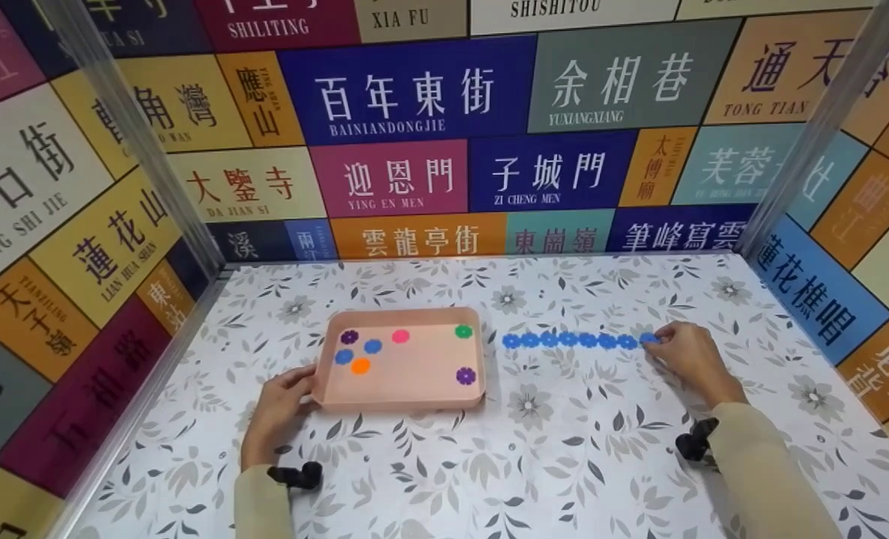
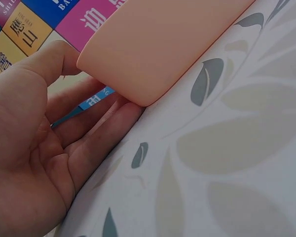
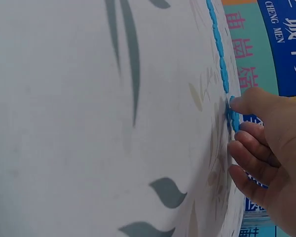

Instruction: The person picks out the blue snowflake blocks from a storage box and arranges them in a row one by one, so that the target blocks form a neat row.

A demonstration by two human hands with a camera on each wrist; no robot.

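Note:
A shallow pink tray (image 1: 399, 403) stands left of centre on the table. My left hand (image 1: 273, 408) holds its left side; in the left wrist view the thumb touches the tray wall (image 2: 163, 49) near the rim and the fingers lie against its lower edge. To the tray's right runs a straight row of blue flower-shaped discs (image 1: 568, 339). At the row's right end my right hand (image 1: 695, 359) pinches one blue flower-shaped disc (image 3: 235, 117) between thumb and finger. This disc stands tilted up at the row's end; whether it touches its neighbour I cannot tell.
Inside the tray lie purple discs (image 1: 465, 376), blue discs (image 1: 373, 346), an orange disc (image 1: 360, 366), a pink disc (image 1: 401, 336) and a green disc (image 1: 463, 331). A leaf-patterned cloth (image 1: 444, 471) covers the table. Lettered panels (image 1: 407, 93) enclose the back and sides.

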